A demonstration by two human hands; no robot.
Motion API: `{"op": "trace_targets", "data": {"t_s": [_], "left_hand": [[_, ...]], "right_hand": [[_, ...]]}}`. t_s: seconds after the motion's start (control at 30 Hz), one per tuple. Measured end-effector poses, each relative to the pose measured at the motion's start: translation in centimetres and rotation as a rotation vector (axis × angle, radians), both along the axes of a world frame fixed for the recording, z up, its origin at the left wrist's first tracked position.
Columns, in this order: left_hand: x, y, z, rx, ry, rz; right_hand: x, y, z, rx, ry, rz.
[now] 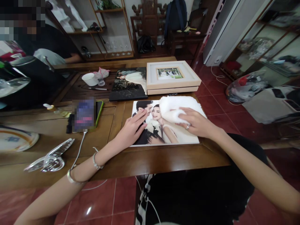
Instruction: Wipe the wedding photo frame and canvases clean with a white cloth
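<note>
A photo panel (173, 137) showing a couple lies flat at the wooden table's near edge. My left hand (136, 127) rests on the panel's left side, fingers stretched out and holding nothing. On the upper right part of the panel, a fluffy white cloth (180, 103) is bunched under my right hand (195, 122), whose fingers grip it. The cloth covers the panel's upper right corner. Just beyond lie a dark photo panel (128, 84) and a light wood picture frame (173, 86) with a small photo inside.
On the left stand a phone (84, 115) with a white cable, a dropper bottle (56, 109), a shiny silver object (50, 156) and a plate (18, 139). A white cup (90, 79) sits on a dark tray (72, 87). Another person (53, 43) is across the table.
</note>
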State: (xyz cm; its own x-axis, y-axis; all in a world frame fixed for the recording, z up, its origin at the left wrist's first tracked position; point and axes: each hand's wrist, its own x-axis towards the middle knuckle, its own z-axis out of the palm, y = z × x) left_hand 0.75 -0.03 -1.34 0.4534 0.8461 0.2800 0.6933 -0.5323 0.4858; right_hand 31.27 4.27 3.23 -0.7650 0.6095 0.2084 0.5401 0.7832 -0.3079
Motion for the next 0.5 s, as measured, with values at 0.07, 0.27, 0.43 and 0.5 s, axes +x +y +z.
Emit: {"op": "trace_targets", "data": {"t_s": [0.07,0.27,0.43,0.5], "left_hand": [[0.0,0.0,0.1,-0.006,0.004,-0.001],[0.0,0.0,0.2,-0.011,0.008,0.001],[-0.1,0.0,0.1,-0.002,0.001,0.002],[-0.2,0.0,0.2,-0.007,0.01,-0.001]], "right_hand": [[-0.2,2.3,-0.1,-0.006,0.0,-0.051],[-1.2,5.6,-0.5,-0.002,0.08,-0.172],[-1.2,3.0,-1.2,0.069,0.089,-0.099],[-0.8,0.9,-1.1,0.072,0.1,-0.058]]}}
